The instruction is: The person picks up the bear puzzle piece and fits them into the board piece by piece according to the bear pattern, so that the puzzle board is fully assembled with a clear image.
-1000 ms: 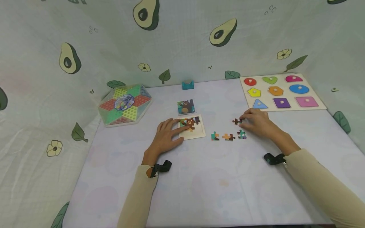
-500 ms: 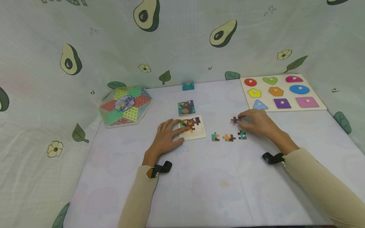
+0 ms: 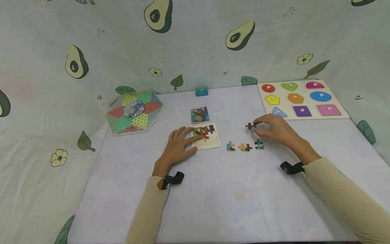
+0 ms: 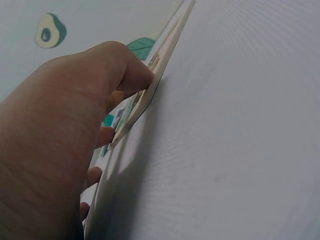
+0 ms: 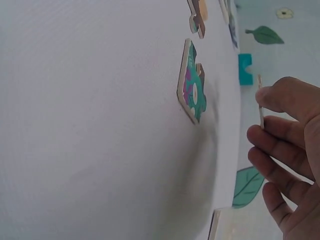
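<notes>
Pinching the puzzle piece (image 3: 250,126) by its three o'clock edge, right hand (image 3: 276,129) nails it: probably light, stiff. Left hand (image 3: 176,148) sits spread on the board (image 3: 211,143).

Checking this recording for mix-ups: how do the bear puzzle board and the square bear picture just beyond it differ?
The bear puzzle board is larger than the square bear picture. The bear puzzle board is partly filled, with pale bare surface showing, while the square bear picture looks complete. The left hand rests on the bear puzzle board; no hand touches the square bear picture. Both lie on the table and show a brown bear.
</notes>
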Tool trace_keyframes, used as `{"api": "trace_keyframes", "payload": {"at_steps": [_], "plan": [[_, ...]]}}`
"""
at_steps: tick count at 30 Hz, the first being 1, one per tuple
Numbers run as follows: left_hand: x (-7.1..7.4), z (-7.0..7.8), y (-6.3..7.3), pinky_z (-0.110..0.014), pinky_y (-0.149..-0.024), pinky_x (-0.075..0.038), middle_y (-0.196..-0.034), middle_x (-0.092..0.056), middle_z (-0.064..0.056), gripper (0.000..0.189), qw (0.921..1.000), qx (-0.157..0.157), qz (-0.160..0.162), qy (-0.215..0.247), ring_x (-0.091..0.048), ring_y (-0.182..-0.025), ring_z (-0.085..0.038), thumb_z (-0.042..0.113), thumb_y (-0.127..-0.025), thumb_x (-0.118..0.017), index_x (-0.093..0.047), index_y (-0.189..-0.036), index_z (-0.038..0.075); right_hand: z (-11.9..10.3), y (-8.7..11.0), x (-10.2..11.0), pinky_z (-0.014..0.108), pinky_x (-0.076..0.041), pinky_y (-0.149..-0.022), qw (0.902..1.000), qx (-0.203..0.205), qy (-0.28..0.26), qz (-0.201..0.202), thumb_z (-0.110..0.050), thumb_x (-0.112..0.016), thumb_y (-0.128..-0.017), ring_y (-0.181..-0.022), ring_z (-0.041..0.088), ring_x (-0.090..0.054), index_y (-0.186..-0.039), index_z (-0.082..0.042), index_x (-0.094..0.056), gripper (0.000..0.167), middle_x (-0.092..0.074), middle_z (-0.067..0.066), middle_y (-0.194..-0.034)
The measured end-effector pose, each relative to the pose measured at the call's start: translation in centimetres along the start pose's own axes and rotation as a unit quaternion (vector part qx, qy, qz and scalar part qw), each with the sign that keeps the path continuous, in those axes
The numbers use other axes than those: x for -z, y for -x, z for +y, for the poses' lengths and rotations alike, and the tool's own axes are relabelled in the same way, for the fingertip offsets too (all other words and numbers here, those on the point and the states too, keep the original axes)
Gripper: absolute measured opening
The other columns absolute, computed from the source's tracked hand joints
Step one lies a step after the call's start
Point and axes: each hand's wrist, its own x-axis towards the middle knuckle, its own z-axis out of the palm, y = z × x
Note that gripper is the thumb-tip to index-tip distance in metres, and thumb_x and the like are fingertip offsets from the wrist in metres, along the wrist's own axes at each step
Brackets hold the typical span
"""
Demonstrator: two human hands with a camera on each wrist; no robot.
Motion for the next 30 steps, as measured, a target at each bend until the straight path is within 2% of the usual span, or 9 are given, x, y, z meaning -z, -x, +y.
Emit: {"api": "trace_keyframes", "payload": {"at_steps": [12,30], "plan": [[-0.1,-0.1,0.0,-0.054,-0.116,-0.013,-0.160,-0.031,0.000,0.053,1.0000,0.004,-0.001,0.000,-0.018,-0.149,-0.031,0.052,-0.095,-0.049,-0.048,-0.147,0.043,-1.3,-1.1,-0.1,0.055,-0.047,-0.097,0.9998,0.006,0.001,-0.017,-0.016,-0.079,-0.086,-0.116,0.034,-0.058,-0.116,-0.003,-0.073,0.034,-0.070,0.015,-0.117],[-0.1,-0.2,0.0,-0.053,-0.117,-0.011,-0.160,-0.030,0.000,0.053,1.0000,0.006,-0.002,0.004,-0.015,-0.149,-0.028,0.051,-0.095,-0.050,-0.047,-0.148,0.045,-2.6,-2.2,-0.7,0.056,-0.043,-0.099,0.9987,0.049,0.011,-0.010,-0.018,-0.078,-0.088,-0.114,0.034,-0.060,-0.114,-0.002,-0.073,0.031,-0.071,0.015,-0.115]]}}
